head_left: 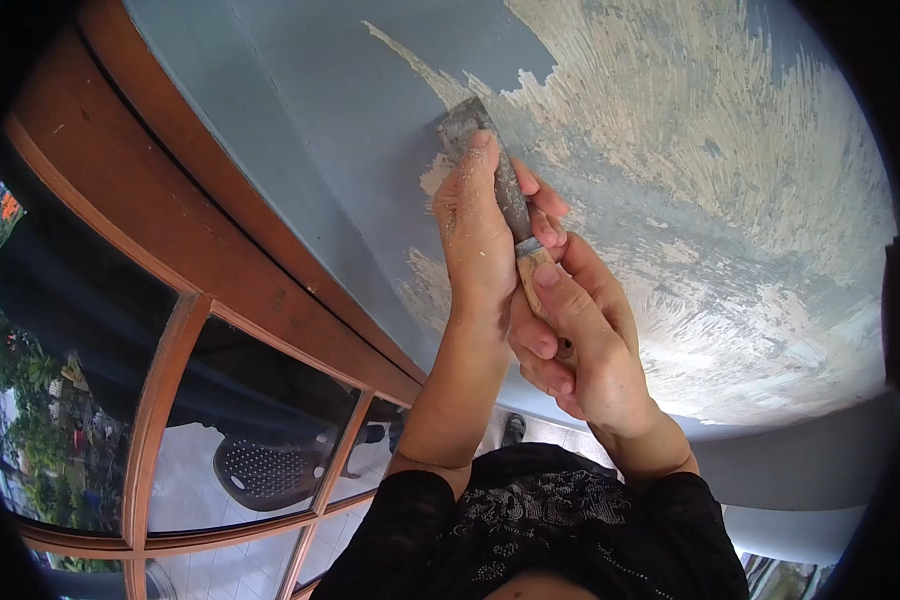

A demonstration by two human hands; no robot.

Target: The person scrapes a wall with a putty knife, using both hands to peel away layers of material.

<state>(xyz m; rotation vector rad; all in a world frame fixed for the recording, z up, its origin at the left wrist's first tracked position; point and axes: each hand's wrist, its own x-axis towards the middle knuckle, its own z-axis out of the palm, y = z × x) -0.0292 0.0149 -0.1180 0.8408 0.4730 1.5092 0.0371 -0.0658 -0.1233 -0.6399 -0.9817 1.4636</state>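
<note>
A scraper (511,196) with a wide metal blade and a wooden handle lies tilted against the wall (690,220), its blade edge at the upper left. My right hand (590,330) is wrapped round the handle. Higher up, my left hand (477,215) grips the blade part, its thumb pressed on the metal near the wide end and its fingers behind. Pale crumbs stick to my left thumb and the back of that hand. Around the blade the wall shows grey-blue paint and rough, streaked beige patches.
A brown wooden frame (185,170) with glass panes runs down the left side. A dark perforated chair (270,470) shows through or in the glass. A shoe (514,428) is on the tiled floor below. A grey curved surface (810,460) is at the lower right.
</note>
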